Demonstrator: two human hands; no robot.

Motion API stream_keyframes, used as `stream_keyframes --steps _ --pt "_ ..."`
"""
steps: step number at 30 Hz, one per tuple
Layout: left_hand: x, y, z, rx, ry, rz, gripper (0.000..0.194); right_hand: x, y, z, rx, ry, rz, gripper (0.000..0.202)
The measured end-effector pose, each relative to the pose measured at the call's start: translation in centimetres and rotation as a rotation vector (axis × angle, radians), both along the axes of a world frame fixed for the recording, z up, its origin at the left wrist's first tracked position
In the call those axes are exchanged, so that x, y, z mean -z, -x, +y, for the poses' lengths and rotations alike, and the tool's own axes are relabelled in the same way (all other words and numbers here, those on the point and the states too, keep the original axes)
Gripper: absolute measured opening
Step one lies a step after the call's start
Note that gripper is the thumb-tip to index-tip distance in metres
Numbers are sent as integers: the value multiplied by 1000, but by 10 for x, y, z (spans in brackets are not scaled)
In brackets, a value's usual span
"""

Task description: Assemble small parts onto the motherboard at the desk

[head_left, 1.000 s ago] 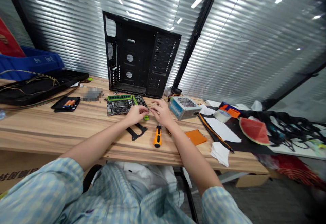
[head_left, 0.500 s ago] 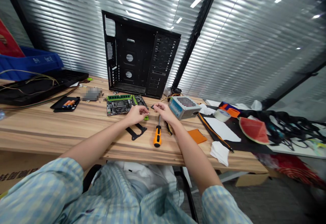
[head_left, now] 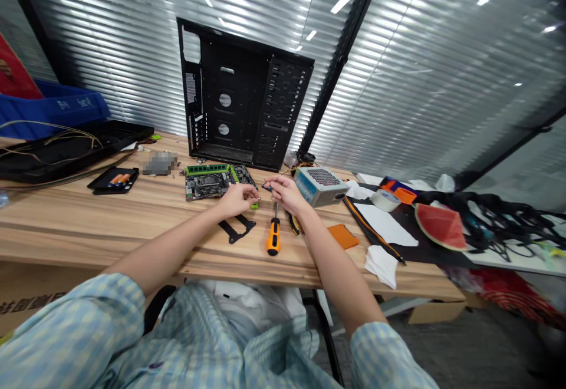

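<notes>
The left hand (head_left: 239, 200) is pinching a tiny light bit (head_left: 259, 199) between its thumb and finger, with almost no gap; the bit is too small to tell which way it is pointing. The right hand (head_left: 285, 193) is closing its fingertips on a small dark bit (head_left: 266, 187), whose long way is running mostly side to side, with its free end pointing left and a little away from the person. Both bits are sitting over the wooden table (head_left: 132, 218), just right of the green and black circuit board (head_left: 207, 184). Below the right hand, the orange screwdriver (head_left: 273, 237) is lying almost straight up and down, its fat handle facing the person and its thin rod pointing away. A black bracket (head_left: 239, 238) is resting left of it, and a metal box (head_left: 321, 186) is sitting right of the right hand.
</notes>
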State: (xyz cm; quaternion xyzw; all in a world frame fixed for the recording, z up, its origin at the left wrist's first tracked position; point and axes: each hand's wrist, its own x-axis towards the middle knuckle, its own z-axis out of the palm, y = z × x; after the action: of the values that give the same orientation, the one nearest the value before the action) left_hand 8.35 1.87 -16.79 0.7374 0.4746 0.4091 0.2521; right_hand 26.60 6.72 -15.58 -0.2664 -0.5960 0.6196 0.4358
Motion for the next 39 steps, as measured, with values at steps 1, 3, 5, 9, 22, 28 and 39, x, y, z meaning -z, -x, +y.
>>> stream_keyframes --steps 1,3,5,9,22,28,39 --pt "0 0 -1 25 -5 -7 11 1 2 0 6 -13 -4 26" --pt "-1 0 -2 64 -16 -24 13 4 4 1 26 -38 -23 27" --pt "-1 -1 -3 91 -19 -53 17 7 7 1 55 -69 -58 26" --pt "-2 -1 -3 119 -2 -133 26 11 8 2 109 -132 -163 19" --pt "-12 1 -5 -164 -98 -58 23 6 6 -2 42 120 -209 18" --pt "-9 2 0 -213 -90 -84 22 1 1 0 97 286 -100 14" --pt "0 3 9 -200 -38 -311 27 -6 -5 2 130 361 -113 20"
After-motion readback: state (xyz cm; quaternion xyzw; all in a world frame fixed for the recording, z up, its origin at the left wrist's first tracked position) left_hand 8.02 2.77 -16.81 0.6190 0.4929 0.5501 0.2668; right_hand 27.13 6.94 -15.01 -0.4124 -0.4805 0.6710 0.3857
